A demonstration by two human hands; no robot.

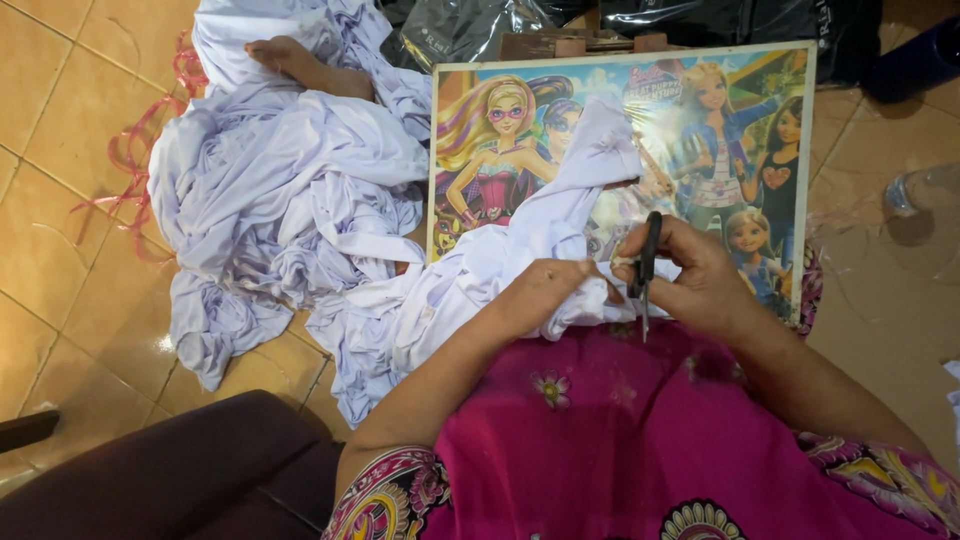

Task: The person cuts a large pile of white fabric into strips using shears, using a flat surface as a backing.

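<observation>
My left hand grips a fold of pale lilac cloth that drapes from my lap up over a colourful cartoon picture board. My right hand is closed around small black-handled scissors, held upright with the blade tip pointing down toward my pink flowered skirt. The scissors sit just right of the cloth edge that my left fingers pinch. Both hands nearly touch above my lap.
A large heap of the same lilac cloth lies on the tan floor tiles at left, with a bare foot on it. Pink ribbon trails beside the heap. Dark plastic bags lie behind the board; a clear bottle lies at right.
</observation>
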